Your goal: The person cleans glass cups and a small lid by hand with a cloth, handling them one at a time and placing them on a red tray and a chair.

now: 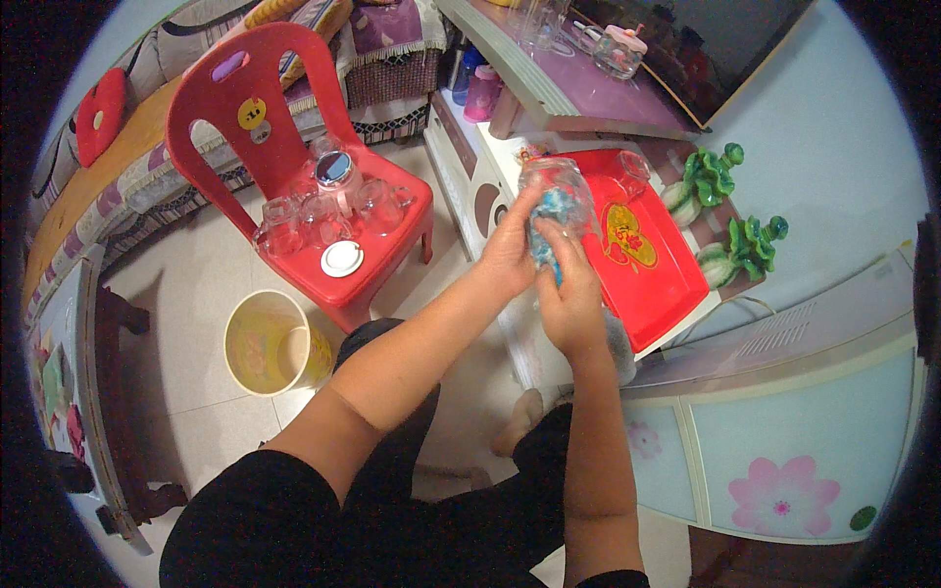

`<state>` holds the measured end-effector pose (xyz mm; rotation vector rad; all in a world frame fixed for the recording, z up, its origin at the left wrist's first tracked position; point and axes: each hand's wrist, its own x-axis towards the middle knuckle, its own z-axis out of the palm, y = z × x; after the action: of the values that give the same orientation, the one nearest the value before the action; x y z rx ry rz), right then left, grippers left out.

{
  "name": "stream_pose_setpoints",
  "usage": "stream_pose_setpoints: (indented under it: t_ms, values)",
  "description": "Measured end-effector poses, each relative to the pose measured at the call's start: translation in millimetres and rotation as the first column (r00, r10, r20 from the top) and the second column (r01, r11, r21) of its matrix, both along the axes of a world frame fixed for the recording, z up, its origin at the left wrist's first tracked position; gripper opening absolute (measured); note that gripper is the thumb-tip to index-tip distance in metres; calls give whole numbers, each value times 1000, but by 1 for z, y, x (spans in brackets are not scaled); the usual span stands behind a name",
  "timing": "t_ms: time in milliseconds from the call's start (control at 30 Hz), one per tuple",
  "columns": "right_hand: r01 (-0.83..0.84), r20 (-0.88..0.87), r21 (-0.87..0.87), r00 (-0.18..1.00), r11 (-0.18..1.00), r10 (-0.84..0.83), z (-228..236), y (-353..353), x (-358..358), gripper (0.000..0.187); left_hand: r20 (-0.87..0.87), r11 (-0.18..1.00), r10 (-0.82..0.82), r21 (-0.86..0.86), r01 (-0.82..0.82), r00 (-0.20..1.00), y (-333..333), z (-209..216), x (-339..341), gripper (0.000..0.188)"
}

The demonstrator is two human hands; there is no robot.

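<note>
A clear glass vessel [580, 186] is held tilted over the left edge of a red tray [676, 304]. My left hand [512, 243] is wrapped round its side. Pressed together at the mouth, the fingers of my right hand [572, 299] grip a blue and white cloth [561, 208]. Part of this cloth shows through the glass, and a bit hangs below between my hands. Some fingertips are hidden by the cloth and the glass. Inside the tray, at its far end, stands another clear glass [634, 169]; a yellow heart-shaped print marks the tray's bottom.
Several glass mugs [319, 218], a dark-topped jar [334, 169] and a white lid [341, 259] crowd a red plastic chair [397, 211]. A yellowish bin [231, 343] stands on the floor. Green cabbage-shaped ornaments [750, 250] flank the tray. A screen [725, 44] rises behind.
</note>
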<state>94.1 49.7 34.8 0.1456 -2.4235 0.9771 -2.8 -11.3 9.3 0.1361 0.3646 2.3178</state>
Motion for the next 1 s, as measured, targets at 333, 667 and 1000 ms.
stream_pose_setpoints:
  t_ms: [333,667,1000]
  values:
    - [-2,45,-520,998,854,31,-3,1,-6,49,-24,996,-84,-27,83,996,4,-5,15,46]
    - [-236,-217,-970,953,65,209,12,-2,3,59,-136,993,-42,106,57,990,4,6,15,66]
    - [-418,-484,-868,834,-270,265,1,13,-2,42,-271,993,-56,85,82,961,6,9,28,73]
